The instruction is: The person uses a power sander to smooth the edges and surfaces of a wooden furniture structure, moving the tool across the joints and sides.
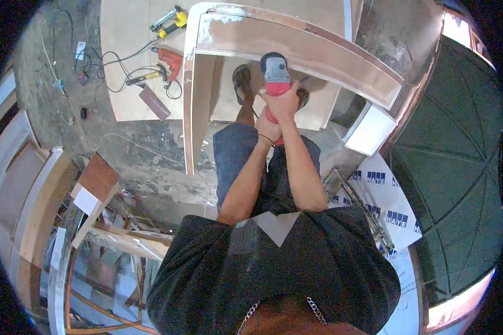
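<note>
Matt wooden panel (304, 46), smooth plastic power tool (276, 78)

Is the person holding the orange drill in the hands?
No, the orange drill lies on the pale board, while the left hand and right hand grip a red-grey power tool.

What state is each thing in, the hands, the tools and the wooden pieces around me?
Left hand: closed around the grinder's rear.
Right hand: closed around the grinder's body, ahead of the left.
Red-and-grey grinder: held in both hands; whether running, cannot tell.
Curved wooden frame: patched white at one corner.
Orange drill: lying down, unheld.
Plywood sheet: flat on the floor.
</note>
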Demonstrator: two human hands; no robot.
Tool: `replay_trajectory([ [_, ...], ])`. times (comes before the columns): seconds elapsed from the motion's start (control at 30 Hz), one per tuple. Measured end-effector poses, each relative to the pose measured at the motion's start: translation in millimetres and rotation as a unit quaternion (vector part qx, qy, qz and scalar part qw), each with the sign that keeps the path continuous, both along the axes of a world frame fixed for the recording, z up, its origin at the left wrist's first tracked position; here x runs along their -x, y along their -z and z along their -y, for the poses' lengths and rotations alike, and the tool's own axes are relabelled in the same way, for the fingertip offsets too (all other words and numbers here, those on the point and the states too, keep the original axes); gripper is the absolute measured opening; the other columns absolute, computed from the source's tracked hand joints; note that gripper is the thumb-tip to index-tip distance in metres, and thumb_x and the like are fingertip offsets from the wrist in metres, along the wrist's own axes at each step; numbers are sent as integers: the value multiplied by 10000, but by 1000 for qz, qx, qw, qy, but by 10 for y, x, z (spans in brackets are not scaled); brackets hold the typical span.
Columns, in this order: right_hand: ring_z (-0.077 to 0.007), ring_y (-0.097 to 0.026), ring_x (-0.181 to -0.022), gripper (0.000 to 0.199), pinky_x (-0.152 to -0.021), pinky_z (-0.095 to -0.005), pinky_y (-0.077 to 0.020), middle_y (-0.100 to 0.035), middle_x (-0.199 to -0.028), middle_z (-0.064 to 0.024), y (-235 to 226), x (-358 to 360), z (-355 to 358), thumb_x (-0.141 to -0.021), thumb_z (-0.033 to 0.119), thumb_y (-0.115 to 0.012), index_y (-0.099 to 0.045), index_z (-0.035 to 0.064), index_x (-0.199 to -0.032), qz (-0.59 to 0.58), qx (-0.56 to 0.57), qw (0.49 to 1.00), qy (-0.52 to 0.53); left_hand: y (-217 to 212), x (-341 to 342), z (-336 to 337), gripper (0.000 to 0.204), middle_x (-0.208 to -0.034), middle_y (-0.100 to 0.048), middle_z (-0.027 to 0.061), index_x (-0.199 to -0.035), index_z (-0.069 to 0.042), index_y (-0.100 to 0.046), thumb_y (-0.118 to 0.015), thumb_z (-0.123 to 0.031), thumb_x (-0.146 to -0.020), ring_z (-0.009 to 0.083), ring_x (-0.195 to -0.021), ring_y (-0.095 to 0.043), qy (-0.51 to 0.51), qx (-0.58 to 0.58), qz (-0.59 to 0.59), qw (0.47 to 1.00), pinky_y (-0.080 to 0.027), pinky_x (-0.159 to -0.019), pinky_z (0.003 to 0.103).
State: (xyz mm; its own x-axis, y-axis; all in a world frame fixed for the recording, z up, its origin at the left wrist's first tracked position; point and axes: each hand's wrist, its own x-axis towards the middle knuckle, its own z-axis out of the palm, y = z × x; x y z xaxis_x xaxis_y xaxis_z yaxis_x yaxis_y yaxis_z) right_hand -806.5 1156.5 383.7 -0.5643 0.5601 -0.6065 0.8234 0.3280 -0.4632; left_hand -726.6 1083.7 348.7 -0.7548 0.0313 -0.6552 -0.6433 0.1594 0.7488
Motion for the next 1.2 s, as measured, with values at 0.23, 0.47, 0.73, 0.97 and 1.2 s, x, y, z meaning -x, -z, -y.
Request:
replay_trajectory([
  [0.23,-415,-637,-948,799,-841,-453,-507,-637,-1008,-256,13,-305,-272,-537,270,-843,-404,7,-1151,29,-71,994,83,-110,-165,-181,728,-1050,-653,183,-1173,-63,-531,-788,-464,-622,351,-1017,-622,115,-12,36,993,-479,-855,408],
  [0.47,-422,-635,-946,807,-842,-456,-501,-638,-998,-260,-110,-252,-25,-560,265,-825,-390,-7,-1183,-17,-34,999,27,-200,-154,-1,719,-1037,-667,160,-1176,-55,-530,-812,-426,-628,299,-997,-645,74,20,46,996,-494,-832,371],
  [0.73,-433,-626,-955,969,-846,-458,-501,-626,-1033,-280,-38,-253,-308,-551,306,-841,-318,-36,-1291,6,17,998,53,-76,-144,-208,734,-1065,-665,135,-1175,-60,-544,-835,-428,-610,227,-1027,-637,86,40,55,994,-485,-866,331],
  [0.97,-440,-623,-958,897,-841,-460,-500,-620,-1033,-286,104,-488,-824,-545,285,-844,-353,-33,-1226,-15,-5,996,86,17,-326,-713,658,-1093,-655,118,-1144,-60,-551,-811,-395,-642,236,-987,-637,81,-39,54,994,-479,-864,337],
  [1.2,-454,-608,-963,894,-852,-473,-490,-603,-1048,-286,134,-690,-1145,-553,286,-834,-340,-14,-1236,-8,-7,995,97,-161,-376,-1016,730,-1146,-642,126,-1224,-57,-528,-819,-380,-638,227,-1044,-625,118,-19,22,993,-468,-897,327],
])
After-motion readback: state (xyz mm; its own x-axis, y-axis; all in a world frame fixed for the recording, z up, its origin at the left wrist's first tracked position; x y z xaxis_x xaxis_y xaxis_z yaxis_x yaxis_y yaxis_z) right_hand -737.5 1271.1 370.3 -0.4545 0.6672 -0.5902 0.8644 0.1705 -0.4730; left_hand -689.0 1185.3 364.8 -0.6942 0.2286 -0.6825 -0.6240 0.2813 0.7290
